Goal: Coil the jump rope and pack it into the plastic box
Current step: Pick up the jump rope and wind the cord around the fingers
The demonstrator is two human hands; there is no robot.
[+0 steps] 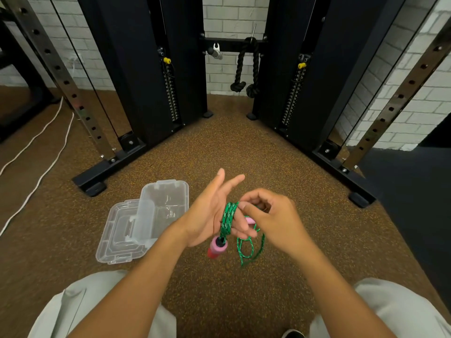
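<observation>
A green braided jump rope [227, 219] is wound in several turns around the lower fingers of my left hand [207, 215], whose upper fingers point up and away. One pink and red handle [216, 247] hangs below that hand. My right hand [271, 215] pinches the rope beside the coil, and a second pink handle [250, 220] peeks out between the two hands. A loose loop of rope [251, 247] dangles under my right hand. The clear plastic box [168, 191] lies open on the floor to the left, with its lid [117, 236] beside it.
I sit on a brown speckled gym floor [219, 147]. Black weight machine towers [136, 69] stand ahead on both sides, their feet close to the box. A black knotted rope attachment [246, 69] hangs at the back wall. A white cable [41, 152] runs along the left.
</observation>
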